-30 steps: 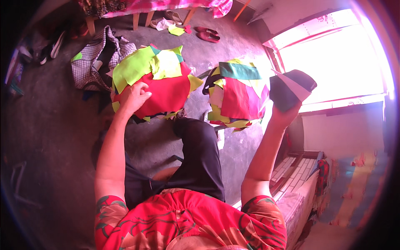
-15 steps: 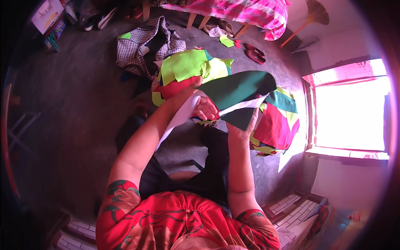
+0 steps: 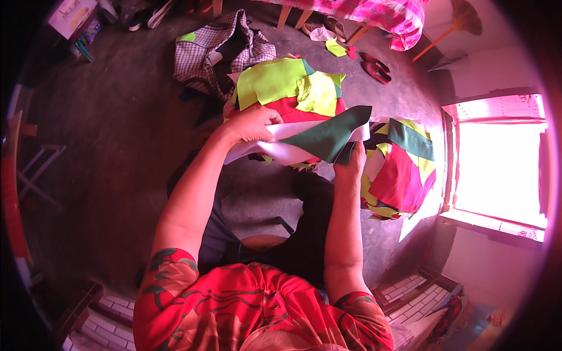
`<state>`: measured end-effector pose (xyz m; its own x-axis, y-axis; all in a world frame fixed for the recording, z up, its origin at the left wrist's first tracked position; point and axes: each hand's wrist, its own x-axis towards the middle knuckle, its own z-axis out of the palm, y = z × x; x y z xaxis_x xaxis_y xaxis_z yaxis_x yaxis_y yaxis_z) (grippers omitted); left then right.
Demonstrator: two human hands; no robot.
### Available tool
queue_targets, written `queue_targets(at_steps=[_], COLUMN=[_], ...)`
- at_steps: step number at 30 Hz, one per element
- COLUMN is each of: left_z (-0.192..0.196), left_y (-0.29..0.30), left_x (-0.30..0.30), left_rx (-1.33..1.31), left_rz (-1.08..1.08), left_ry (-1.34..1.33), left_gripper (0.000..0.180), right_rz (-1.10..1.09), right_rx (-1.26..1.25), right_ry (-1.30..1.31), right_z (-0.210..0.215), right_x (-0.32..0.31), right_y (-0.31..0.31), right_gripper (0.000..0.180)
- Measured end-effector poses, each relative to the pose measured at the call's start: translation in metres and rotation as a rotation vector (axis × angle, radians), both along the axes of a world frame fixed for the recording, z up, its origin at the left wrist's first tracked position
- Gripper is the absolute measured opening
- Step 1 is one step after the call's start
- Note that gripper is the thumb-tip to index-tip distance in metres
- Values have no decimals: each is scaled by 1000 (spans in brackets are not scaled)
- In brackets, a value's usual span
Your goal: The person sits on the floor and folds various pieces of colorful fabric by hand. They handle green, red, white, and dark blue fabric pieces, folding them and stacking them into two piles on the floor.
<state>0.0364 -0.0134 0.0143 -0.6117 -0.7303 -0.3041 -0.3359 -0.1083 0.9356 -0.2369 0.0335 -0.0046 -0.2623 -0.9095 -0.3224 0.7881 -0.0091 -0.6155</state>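
Note:
In front of me I hold cloth pieces up between both hands. My left hand [image 3: 255, 123] pinches the left part of a white cloth piece [image 3: 280, 153], fingers bent over its upper edge. A dark green cloth piece [image 3: 328, 136] lies against the white one and narrows toward the left. My right hand [image 3: 351, 161] grips the right end of the green cloth from below, with white showing beside it. Just beyond my hands stands a heap of cut cloth [image 3: 266, 82], lime on top and red lower down. Another heap [image 3: 397, 175], red, lime and green, is beside my right hand.
A checked cloth [image 3: 202, 61] lies crumpled on the floor beyond the middle heap. Dark red shoes [image 3: 375, 68] and small lime scraps [image 3: 335, 48] lie near a bed with a pink cover [image 3: 374, 14]. A broom [image 3: 448, 32] leans by the wall, and a bright window [image 3: 497, 167] is at right.
My left hand has moved left and turned, now pinching the white cloth. The green cloth, spread wide before, is lower and folded narrower. The view has shifted slightly.

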Motion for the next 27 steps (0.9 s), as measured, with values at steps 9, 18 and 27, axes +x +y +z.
queue_targets(at_steps=[9, 18, 27], left_z=[2, -10, -8], left_y=[-3, -9, -1], left_x=[0, 13, 11], left_rx=[-351, -753, -654], left_rz=[220, 514, 394], left_ry=[-573, -661, -620], left_gripper=[25, 21, 26], right_rz=[-32, -18, -41], right_rx=[-6, -39, 149], right_ry=[309, 261, 713], right_z=[-1, -14, -51], right_x=[10, 16, -25], right_y=[-7, -32, -31], right_gripper=[32, 32, 32])
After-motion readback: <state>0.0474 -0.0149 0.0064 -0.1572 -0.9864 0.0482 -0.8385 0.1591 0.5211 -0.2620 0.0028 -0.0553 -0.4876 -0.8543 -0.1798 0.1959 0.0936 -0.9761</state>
